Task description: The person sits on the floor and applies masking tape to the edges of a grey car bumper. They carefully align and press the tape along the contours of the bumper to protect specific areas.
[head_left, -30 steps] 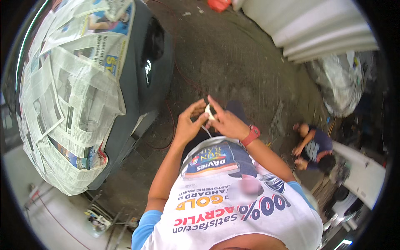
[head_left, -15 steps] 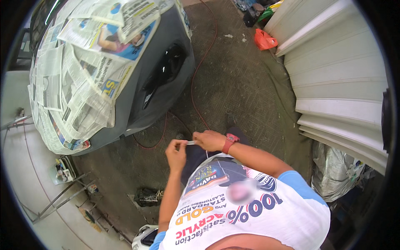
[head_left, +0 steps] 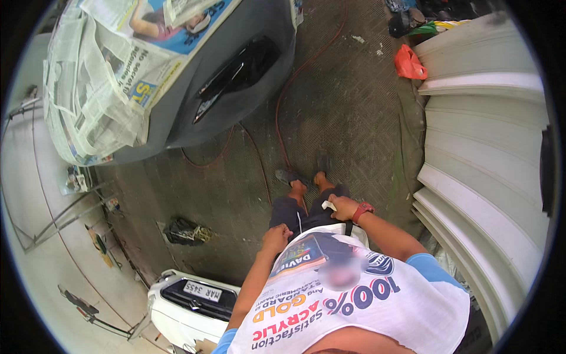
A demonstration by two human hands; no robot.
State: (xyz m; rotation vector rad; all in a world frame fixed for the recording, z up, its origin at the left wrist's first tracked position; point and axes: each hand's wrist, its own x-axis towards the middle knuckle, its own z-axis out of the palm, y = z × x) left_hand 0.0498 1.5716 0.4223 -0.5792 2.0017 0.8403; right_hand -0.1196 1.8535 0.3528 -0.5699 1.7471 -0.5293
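Upper left: grey car body masked with taped newspaper sheets [head_left: 112,76]; a thin red hose [head_left: 283,112] trails over the dark patterned floor [head_left: 342,118]. Lower left: white car bumper [head_left: 188,301]. Centre: left hand [head_left: 276,239], grip loosely curled, empty, at the thigh. Right of centre: right hand [head_left: 344,206], grip pinching a small white paper scrap [head_left: 328,205], seemingly light, limp, tearable; best held by an edge. Right: stacked white panels [head_left: 477,153].
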